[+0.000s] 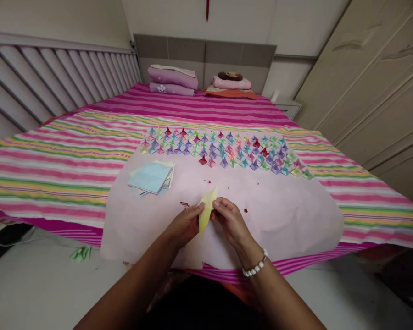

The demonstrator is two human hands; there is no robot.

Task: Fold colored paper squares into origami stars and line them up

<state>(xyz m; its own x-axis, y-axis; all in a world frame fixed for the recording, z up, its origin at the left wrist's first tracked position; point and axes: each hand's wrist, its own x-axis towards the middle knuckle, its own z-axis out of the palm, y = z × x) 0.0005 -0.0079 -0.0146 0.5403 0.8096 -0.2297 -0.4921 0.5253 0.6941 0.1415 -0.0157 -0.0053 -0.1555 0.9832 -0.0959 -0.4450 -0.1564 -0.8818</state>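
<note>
A sheet of yellow paper [206,211], partly folded, is held upright between my two hands above the pale pink sheet [282,215] on the bed. My left hand [188,223] pinches its left side with the thumb in front. On the other side, my right hand [230,220] grips the edge with thumb and fingers, a white beaded bracelet [255,266] on its wrist. To the left lies a stack of square paper [150,178], light blue on top. Several rows of small folded paper pieces [223,161] in many colours stand along the far part of the sheet.
Small red scraps [246,210] lie around my hands. A green folded paper [80,253] is on the floor at the left. Striped bedding [48,169] surrounds the sheet, with folded purple bedding [174,82] at the headboard. A white rail [72,73] runs along the left.
</note>
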